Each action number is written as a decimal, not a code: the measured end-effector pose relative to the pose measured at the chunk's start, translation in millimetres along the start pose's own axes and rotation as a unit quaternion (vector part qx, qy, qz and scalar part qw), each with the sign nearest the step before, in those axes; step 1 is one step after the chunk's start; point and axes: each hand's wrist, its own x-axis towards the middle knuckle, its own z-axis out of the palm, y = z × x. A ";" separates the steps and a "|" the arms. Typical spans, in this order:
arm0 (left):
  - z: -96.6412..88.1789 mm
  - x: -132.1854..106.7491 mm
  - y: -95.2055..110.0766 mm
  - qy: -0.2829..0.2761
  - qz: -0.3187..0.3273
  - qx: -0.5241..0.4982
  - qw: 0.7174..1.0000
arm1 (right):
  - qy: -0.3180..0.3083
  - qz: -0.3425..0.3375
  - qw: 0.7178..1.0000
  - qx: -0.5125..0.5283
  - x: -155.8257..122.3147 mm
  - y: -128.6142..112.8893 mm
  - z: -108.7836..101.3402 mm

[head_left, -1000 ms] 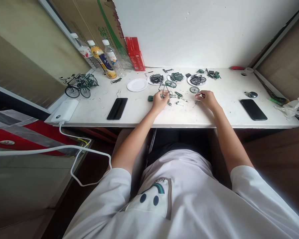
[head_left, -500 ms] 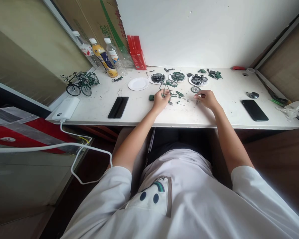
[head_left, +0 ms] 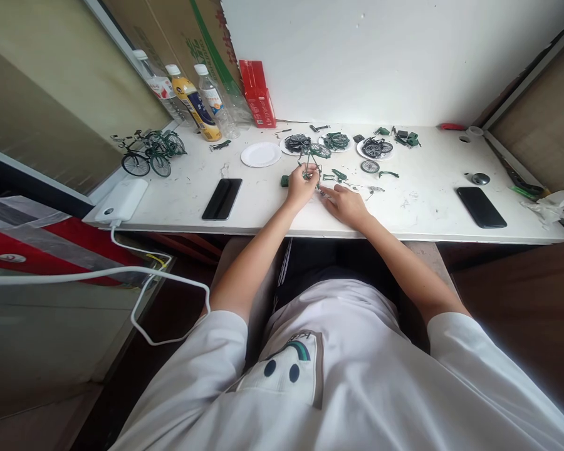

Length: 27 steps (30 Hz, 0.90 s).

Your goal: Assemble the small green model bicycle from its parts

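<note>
My left hand [head_left: 301, 188] is closed on a green model bicycle [head_left: 312, 164], held tilted just above the table. One small wheel [head_left: 320, 150] shows at its far end. My right hand [head_left: 350, 205] is at the model's near end, thumb and index finger close together around a tiny dark part that I cannot make out. Just right of the model lie a small green part [head_left: 339, 175] and thin wire-like pieces [head_left: 366, 188]. Farther right are a loose spoked wheel [head_left: 370, 166] and a curved green mudguard-like strip [head_left: 389, 174].
Behind my hands stand plates of wheels [head_left: 337, 142] and dark bicycle parts [head_left: 297, 145], beside a bare white plate [head_left: 261, 155]. Finished-looking model bicycles [head_left: 148, 153], bottles [head_left: 215, 100], a power bank [head_left: 121, 202] and a phone [head_left: 222, 199] are left; another phone [head_left: 480, 207] is right.
My right hand has moved left, from beside the loose wheel to the model bicycle's near end. The curved green strip now shows where that hand was. My left hand keeps its hold.
</note>
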 end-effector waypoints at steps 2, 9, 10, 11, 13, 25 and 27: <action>0.0 -0.6 2.2 0.010 -0.012 -0.006 1.000 | 0.009 -0.004 1.000 0.015 0.7 3.2 2.0; 2.9 -2.4 4.8 -0.008 -0.031 -0.035 0.999 | 0.045 0.005 0.996 0.083 1.5 7.0 6.2; 3.0 -2.5 4.8 -0.009 -0.029 -0.033 0.999 | 0.048 0.006 0.995 0.086 1.4 7.1 6.1; 2.9 -2.6 4.9 -0.011 -0.027 -0.031 0.999 | 0.048 0.007 0.995 0.089 1.3 7.3 5.9; 2.4 -2.8 5.3 -0.014 -0.024 -0.031 0.999 | 0.047 0.009 0.995 0.092 1.3 8.1 5.7; 3.3 -3.0 5.7 -0.025 -0.034 -0.037 0.998 | 0.060 0.039 0.984 0.164 7.1 19.0 12.5; 3.3 -3.4 6.1 -0.024 -0.035 -0.040 0.998 | 0.072 0.044 0.978 0.189 7.9 21.1 13.9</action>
